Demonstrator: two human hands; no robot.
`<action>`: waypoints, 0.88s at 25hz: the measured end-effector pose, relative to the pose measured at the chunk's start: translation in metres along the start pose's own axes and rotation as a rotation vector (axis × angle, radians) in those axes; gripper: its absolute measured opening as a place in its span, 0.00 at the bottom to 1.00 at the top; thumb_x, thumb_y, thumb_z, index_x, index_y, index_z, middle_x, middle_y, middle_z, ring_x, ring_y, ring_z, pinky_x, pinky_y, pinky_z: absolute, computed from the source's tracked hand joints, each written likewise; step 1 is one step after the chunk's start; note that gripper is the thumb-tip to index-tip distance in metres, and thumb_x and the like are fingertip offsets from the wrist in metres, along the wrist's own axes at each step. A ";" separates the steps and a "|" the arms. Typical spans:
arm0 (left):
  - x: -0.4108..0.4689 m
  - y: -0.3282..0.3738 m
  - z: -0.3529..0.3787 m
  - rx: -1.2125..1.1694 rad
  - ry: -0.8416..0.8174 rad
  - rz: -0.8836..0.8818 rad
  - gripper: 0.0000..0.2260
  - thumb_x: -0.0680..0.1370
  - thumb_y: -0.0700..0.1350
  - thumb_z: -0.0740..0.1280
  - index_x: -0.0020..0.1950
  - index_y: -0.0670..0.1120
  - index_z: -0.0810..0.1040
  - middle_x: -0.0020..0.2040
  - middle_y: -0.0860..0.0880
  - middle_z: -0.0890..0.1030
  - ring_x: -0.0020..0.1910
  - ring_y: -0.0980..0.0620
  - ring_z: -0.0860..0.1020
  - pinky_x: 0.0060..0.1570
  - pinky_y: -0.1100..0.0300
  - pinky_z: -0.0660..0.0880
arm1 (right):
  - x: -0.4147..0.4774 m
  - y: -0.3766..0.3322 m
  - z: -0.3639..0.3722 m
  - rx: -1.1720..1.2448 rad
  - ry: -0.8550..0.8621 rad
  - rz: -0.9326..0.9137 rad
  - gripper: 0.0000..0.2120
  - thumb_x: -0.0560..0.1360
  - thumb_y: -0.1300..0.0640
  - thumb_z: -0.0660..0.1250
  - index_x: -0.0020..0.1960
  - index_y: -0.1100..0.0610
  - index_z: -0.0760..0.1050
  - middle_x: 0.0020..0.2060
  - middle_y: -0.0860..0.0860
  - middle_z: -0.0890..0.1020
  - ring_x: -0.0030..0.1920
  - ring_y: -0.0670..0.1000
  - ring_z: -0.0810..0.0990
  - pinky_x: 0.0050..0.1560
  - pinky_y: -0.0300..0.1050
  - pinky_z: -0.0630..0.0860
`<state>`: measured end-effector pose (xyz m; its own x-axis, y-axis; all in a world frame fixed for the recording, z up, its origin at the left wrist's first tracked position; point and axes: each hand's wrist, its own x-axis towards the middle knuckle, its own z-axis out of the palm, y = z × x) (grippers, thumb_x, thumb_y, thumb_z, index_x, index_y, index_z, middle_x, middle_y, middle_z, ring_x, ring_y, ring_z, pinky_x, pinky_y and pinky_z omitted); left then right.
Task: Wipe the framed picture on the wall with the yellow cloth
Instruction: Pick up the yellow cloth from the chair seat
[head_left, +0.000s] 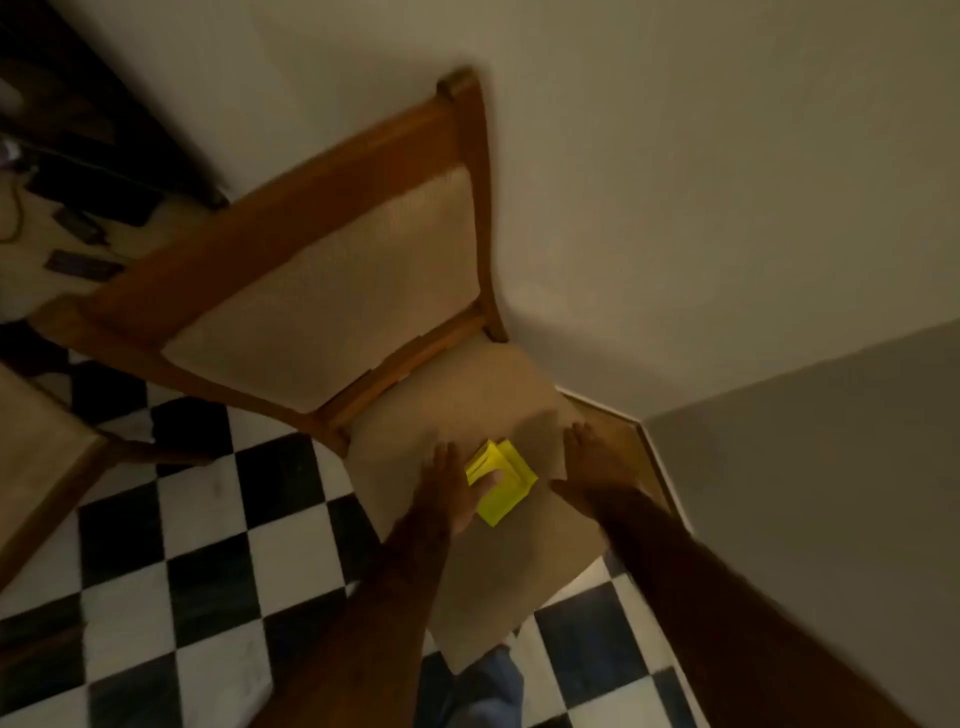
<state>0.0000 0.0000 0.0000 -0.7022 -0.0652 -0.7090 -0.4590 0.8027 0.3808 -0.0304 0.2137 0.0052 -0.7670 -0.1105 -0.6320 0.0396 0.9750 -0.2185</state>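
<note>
Folded yellow cloth (501, 482) lying on the padded seat of a wooden chair (457, 410), which stands against a pale wall (701, 182) on a black-and-white checkered floor (208, 519). Left hand (452, 488) down at the cloth's left edge, thumb resting on top of it, fingers spread flat and not closed on anything; right hand (592, 462) flat and splayed on the seat just right of the cloth, holding nothing. Dark small items (78, 244) on the floor far left, a second seat edge (36, 457) nearby; framed picture out of sight.
</note>
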 end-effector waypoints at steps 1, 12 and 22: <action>0.011 -0.008 0.010 -0.014 -0.039 -0.051 0.44 0.79 0.64 0.62 0.82 0.38 0.48 0.83 0.37 0.51 0.82 0.38 0.53 0.80 0.48 0.51 | 0.010 -0.003 0.017 0.045 -0.081 0.019 0.42 0.78 0.43 0.65 0.82 0.61 0.51 0.82 0.59 0.55 0.82 0.58 0.53 0.80 0.51 0.55; 0.055 -0.039 0.067 -0.342 0.144 -0.190 0.22 0.76 0.43 0.73 0.68 0.38 0.74 0.64 0.40 0.79 0.65 0.41 0.78 0.54 0.57 0.77 | 0.064 -0.025 0.093 0.599 -0.091 0.181 0.30 0.72 0.58 0.75 0.73 0.56 0.72 0.68 0.55 0.79 0.68 0.56 0.77 0.61 0.41 0.72; -0.014 0.038 -0.020 -0.633 0.223 0.142 0.15 0.73 0.37 0.75 0.59 0.40 0.84 0.53 0.40 0.87 0.53 0.43 0.85 0.58 0.44 0.80 | -0.017 -0.012 -0.046 0.711 0.110 0.122 0.14 0.68 0.55 0.79 0.51 0.59 0.84 0.48 0.57 0.86 0.52 0.58 0.84 0.52 0.51 0.79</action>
<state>-0.0181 0.0196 0.0364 -0.8432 -0.1600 -0.5132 -0.5363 0.3157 0.7828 -0.0471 0.2124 0.0526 -0.7891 0.0473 -0.6124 0.5063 0.6146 -0.6049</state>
